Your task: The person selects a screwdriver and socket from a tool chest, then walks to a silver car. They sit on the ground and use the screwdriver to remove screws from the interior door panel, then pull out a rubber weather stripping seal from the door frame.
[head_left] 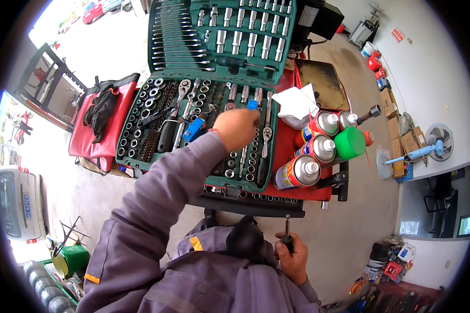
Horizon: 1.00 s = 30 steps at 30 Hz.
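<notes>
My left hand [236, 128] reaches out over the lower tray of an open green socket set case [136, 159], fingers curled down among the sockets and bits near a small blue piece [252, 105]; whether it grips one is hidden. My right hand [292, 258] stays low near my body, closed around the black handle of a screwdriver-like tool [287, 231] whose metal shaft points up. The case lid [222, 34] stands open behind, filled with wrenches and sockets. A ratchet [183, 89] lies in the tray.
The case rests on a red tool cart [287, 151]. Several spray cans [318, 141], one with a green cap [349, 143], stand at the cart's right side beside a white rag [296, 104]. A red pad with black gloves [102, 112] lies left. Boxes and a fan [437, 140] line the right wall.
</notes>
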Each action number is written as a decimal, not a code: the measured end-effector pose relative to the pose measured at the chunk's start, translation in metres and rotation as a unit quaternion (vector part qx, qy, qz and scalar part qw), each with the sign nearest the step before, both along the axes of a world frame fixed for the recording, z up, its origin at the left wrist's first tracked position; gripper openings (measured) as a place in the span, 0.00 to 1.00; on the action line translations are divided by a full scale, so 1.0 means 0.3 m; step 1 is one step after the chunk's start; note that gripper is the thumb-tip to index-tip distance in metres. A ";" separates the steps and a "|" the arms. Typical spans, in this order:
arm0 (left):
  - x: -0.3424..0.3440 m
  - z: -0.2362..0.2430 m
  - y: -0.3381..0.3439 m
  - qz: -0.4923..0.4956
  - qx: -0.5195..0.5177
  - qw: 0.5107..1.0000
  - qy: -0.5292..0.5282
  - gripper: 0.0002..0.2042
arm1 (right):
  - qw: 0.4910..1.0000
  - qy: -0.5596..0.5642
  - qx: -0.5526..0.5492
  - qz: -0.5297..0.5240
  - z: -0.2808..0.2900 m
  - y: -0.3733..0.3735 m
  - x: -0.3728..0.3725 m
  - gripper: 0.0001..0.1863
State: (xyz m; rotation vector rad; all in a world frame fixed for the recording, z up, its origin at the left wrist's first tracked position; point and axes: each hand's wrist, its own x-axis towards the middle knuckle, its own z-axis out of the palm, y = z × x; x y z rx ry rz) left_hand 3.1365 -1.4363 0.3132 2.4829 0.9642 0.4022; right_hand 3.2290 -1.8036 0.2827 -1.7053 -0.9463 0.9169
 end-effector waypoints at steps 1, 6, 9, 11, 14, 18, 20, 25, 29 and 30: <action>-0.013 0.003 0.007 -0.015 -0.014 0.999 0.045 0.11 | 1.000 0.010 0.002 -0.015 -0.008 -0.008 0.000 0.13; 0.006 0.020 -0.080 0.021 -0.031 0.986 0.163 0.16 | 0.997 0.058 -0.023 -0.039 -0.065 -0.026 0.005 0.13; 0.033 -0.022 -0.134 0.044 0.013 0.982 0.184 0.18 | 0.997 0.067 -0.029 -0.026 -0.093 -0.028 0.027 0.13; 0.032 -0.019 -0.146 0.059 -0.014 0.978 0.197 0.18 | 0.996 0.080 -0.034 -0.019 -0.113 -0.026 0.045 0.13; 0.042 0.028 -0.154 0.074 -0.067 0.972 0.213 0.18 | 0.993 0.109 -0.035 -0.016 -0.133 -0.020 0.075 0.12; 0.000 0.004 -0.175 0.081 -0.079 0.981 0.159 0.17 | 0.995 0.103 -0.016 0.002 -0.144 -0.023 0.116 0.10; 0.019 -0.020 -0.203 0.087 -0.046 0.980 0.173 0.17 | 0.995 0.100 -0.016 0.006 -0.151 -0.023 0.132 0.10; 0.024 -0.020 -0.231 0.144 -0.034 0.983 0.107 0.15 | 0.995 0.096 -0.020 0.016 -0.136 -0.009 0.160 0.10; -0.031 -0.005 -0.238 0.166 -0.090 0.981 -0.032 0.12 | 0.994 0.106 -0.012 0.025 -0.149 -0.012 0.164 0.12; -0.039 0.019 -0.233 0.156 -0.125 0.976 -0.088 0.11 | 0.995 0.100 -0.014 0.021 -0.147 -0.008 0.165 0.12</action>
